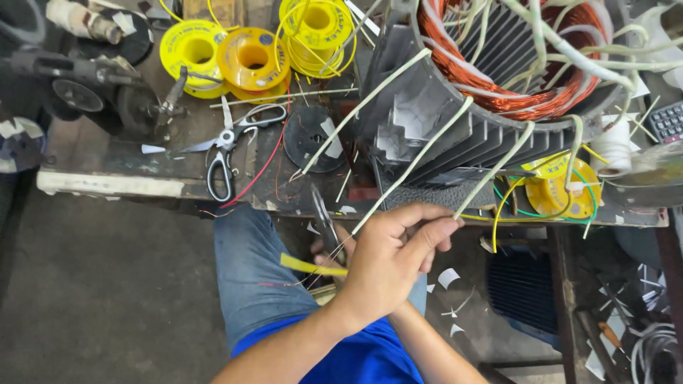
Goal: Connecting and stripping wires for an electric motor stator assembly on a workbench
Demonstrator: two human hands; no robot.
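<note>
Left of the grey finned motor stator (455, 135) with its copper-coloured windings, black-handled steel scissors (229, 146) lay on the worn wooden desk (107, 174), below three yellow and orange wire spools (238, 57). Under the stator's left edge, slim metal pliers (326, 224) and a yellow sleeve piece (309, 265) showed beside a hand (329, 259) mostly hidden, so its grip could not be told. In front of the stator, the other hand (391, 259) had its grip pinched on a cream-coloured sleeved lead wire (494, 171) hanging from the windings.
</note>
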